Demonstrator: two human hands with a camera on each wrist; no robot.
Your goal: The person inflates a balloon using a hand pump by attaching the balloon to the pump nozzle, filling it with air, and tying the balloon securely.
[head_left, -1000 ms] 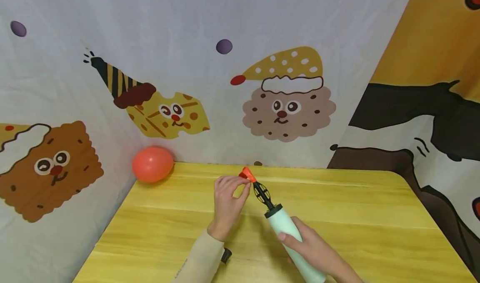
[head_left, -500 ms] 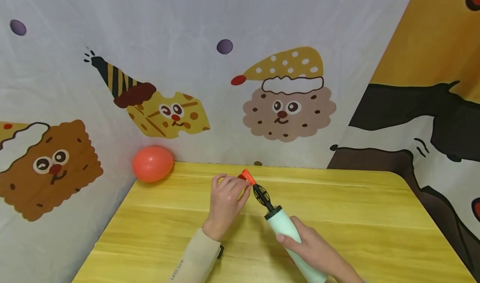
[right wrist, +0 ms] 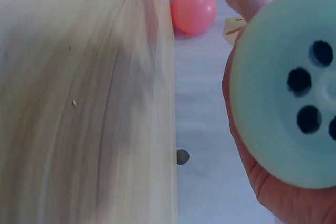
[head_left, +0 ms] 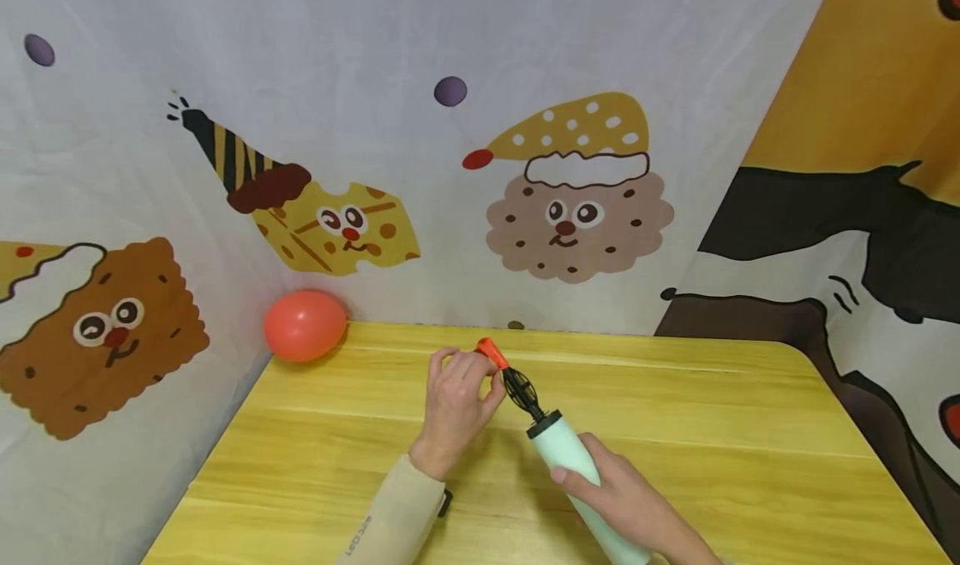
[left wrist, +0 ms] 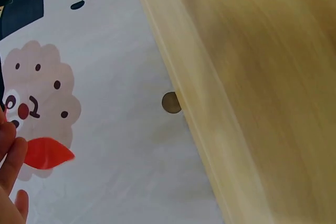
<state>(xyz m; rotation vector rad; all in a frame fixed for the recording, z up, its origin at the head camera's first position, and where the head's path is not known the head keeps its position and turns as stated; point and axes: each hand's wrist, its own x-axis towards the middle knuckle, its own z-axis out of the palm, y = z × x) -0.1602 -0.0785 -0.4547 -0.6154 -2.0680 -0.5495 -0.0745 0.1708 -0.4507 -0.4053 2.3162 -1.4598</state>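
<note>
My right hand (head_left: pixel 618 494) grips the mint-green body of a balloon pump (head_left: pixel 564 447), held tilted over the table with its black nozzle end pointing up and left. In the right wrist view the pump's round end (right wrist: pixel 268 93) shows several dark holes, with fingers wrapped around behind it. A limp red-orange balloon (head_left: pixel 491 351) sits at the nozzle tip. The thumb and fingers of my left hand (head_left: pixel 453 407) pinch the balloon near its neck, which they partly hide. In the left wrist view the flat balloon (left wrist: pixel 48 153) sticks out past the fingertips.
An inflated red balloon (head_left: pixel 305 325) rests at the table's back left corner, against the printed cloth wall (head_left: pixel 420 40). The yellow wood-grain table (head_left: pixel 720 432) spreads out under both hands. A dark band (head_left: pixel 446 502) shows at the left sleeve.
My left hand drew slightly left, then came back right to the nozzle. The pump's tip has shifted a little to the left; the right hand keeps its grip.
</note>
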